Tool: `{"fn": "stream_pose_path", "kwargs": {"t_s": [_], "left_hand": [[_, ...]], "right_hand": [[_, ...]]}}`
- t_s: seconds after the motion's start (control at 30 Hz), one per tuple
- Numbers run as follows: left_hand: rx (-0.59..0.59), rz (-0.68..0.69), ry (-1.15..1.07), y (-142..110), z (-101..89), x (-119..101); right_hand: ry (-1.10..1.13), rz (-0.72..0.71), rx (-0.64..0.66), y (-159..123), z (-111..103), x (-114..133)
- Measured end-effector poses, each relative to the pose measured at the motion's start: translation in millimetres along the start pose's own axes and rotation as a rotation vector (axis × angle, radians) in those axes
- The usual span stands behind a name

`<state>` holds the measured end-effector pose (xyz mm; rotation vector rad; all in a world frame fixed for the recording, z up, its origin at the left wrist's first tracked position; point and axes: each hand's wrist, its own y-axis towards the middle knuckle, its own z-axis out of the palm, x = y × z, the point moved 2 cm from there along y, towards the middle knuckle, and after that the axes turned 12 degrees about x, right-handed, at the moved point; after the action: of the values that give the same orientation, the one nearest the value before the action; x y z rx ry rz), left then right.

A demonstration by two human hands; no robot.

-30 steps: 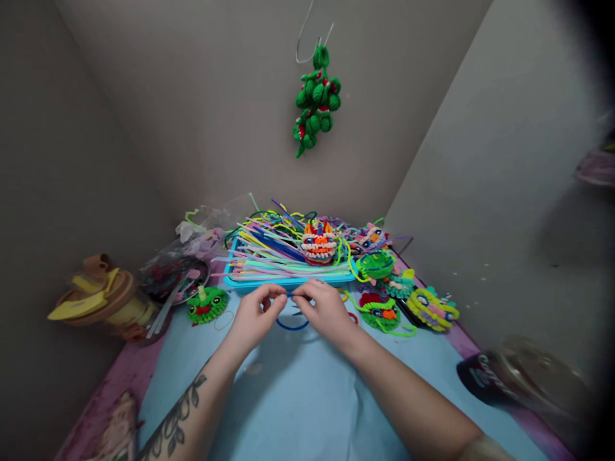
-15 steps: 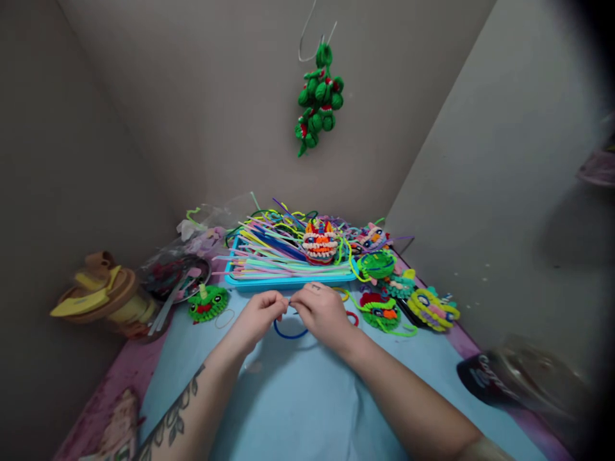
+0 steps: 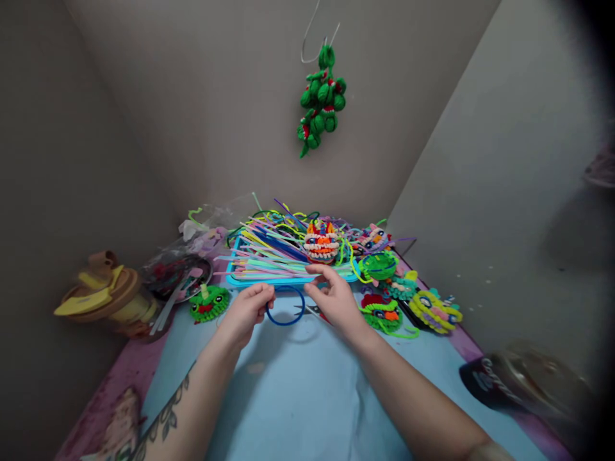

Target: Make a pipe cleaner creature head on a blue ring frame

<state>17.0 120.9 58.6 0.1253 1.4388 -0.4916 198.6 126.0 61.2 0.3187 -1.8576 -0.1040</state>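
Between the thumb and fingers of my left hand (image 3: 250, 310), a blue pipe cleaner ring (image 3: 285, 323) is pinched at its left side. The ring hangs over the blue table cover as a closed-looking loop. My right hand (image 3: 334, 301) is just to the right of it, thumb and index finger apart, holding nothing that I can see. Partly behind the right hand lie scissors (image 3: 323, 315) with a red handle. A blue tray (image 3: 276, 282) full of pastel pipe cleaners (image 3: 273, 264) stands right behind both hands.
A green fuzzy head (image 3: 210, 303) lies left of my hands. Several fuzzy heads, one yellow (image 3: 432, 310), lie to the right. A lidded tumbler (image 3: 103, 294) stands at far left, a dark coffee cup (image 3: 490, 381) at right. Green crocheted pieces (image 3: 323, 99) hang on the wall.
My right hand has let go of the blue pipe cleaner, opened and moved slightly right and up. The left hand still pinches the ring, whose full loop now shows.
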Motion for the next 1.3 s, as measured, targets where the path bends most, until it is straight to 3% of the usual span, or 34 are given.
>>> {"fn": "stream_pose_path", "kwargs": {"t_s": [0.13, 0.2, 0.47, 0.63, 0.77, 1.13, 1.3], "left_hand": [[0.019, 0.002, 0.037, -0.1, 3.5, 1.2], [0.043, 0.003, 0.049, -0.2, 5.1, 2.4], [0.195, -0.159, -0.165, -1.5, 8.9, 8.1], [0.205, -0.247, -0.285, -3.0, 11.4, 8.8], [0.243, -0.236, -0.282, -2.8, 11.9, 9.7], [0.177, -0.153, -0.125, -0.6, 11.6, 7.5], [0.195, -0.157, -0.184, -0.2, 11.1, 10.9]], "right_hand": [[-0.002, 0.005, 0.189, 1.1, 5.1, -1.8], [-0.054, -0.023, 0.222, 0.9, 6.2, -1.2], [-0.078, -0.036, 0.258, 0.3, 3.6, 2.7], [-0.052, -0.044, 0.318, 0.4, 4.1, 3.7], [-0.044, -0.04, 0.327, 0.0, 4.0, 3.4], [0.02, -0.032, 0.344, -0.9, 6.9, -1.5], [0.074, -0.032, 0.349, -0.3, 8.9, -4.7]]}}
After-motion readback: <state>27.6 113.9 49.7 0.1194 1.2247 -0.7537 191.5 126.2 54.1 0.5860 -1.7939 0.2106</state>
